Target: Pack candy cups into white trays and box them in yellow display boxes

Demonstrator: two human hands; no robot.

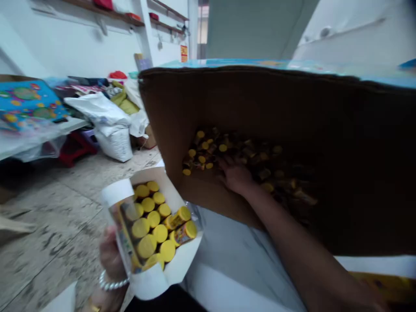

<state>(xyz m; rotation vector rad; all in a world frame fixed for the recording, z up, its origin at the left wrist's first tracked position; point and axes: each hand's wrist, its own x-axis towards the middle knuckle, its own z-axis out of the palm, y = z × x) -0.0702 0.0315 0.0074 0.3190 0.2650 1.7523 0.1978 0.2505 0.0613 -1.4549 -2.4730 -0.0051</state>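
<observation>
My left hand (112, 255), wearing a pearl bracelet, grips the side of a small open cardboard box (186, 265) with its flaps folded out. Inside it, several small tubs with yellow caps (160, 233) stand in rows, and two more lie tilted at its right side. A large carton (260, 99) lies with its opening towards me. My right hand (236, 174) reaches into it, fingers spread and pointing at a heap of loose yellow-capped tubs (202, 159). No tub shows in that hand. Deep shadow hides the carton's right part.
The carton rests on a white marbled tabletop (227, 247). At the left, another table holds a blue printed box (32, 102), with a red stool (76, 147) below. White sacks (112, 134) and piled cloth stand by the wall. Something yellow and printed (386, 286) lies lower right.
</observation>
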